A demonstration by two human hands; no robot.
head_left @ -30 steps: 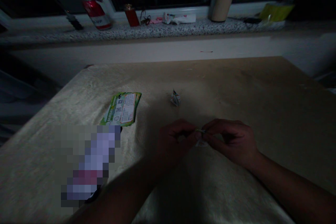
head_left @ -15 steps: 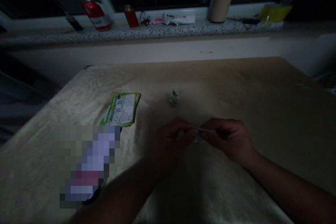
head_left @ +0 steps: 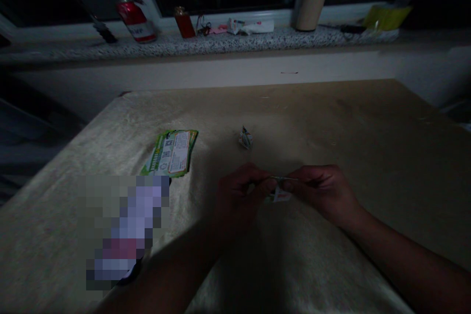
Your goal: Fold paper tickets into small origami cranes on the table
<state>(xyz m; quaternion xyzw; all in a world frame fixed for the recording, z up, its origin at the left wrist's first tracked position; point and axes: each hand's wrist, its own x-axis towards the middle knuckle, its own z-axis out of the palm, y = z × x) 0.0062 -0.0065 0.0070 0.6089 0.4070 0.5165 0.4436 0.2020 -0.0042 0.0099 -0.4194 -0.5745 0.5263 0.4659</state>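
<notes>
Just below and right of the frame's centre, the left hand [head_left: 241, 191] and the right hand [head_left: 327, 194] are meeting over a small printed piece [head_left: 281, 195], which looks like thin paper. Each hand is pinching it between thumb and forefinger, the fingertips almost touching; a thin edge is showing along the top and a pale, partly green flap is hanging below. The dim light is hiding any crease.

To my eye, working this well is meaning light, even pressure from both thumbs, lining the edges up before pressing, and not tugging, since such a scrap could be tearing or skewing easily. Resting the wrists on the table [head_left: 331, 127] would be steadying things. A small folded piece [head_left: 246, 138] is sitting just above the hands, near mid-frame, and green printed leaflets [head_left: 169, 153] are lying left of centre.
</notes>
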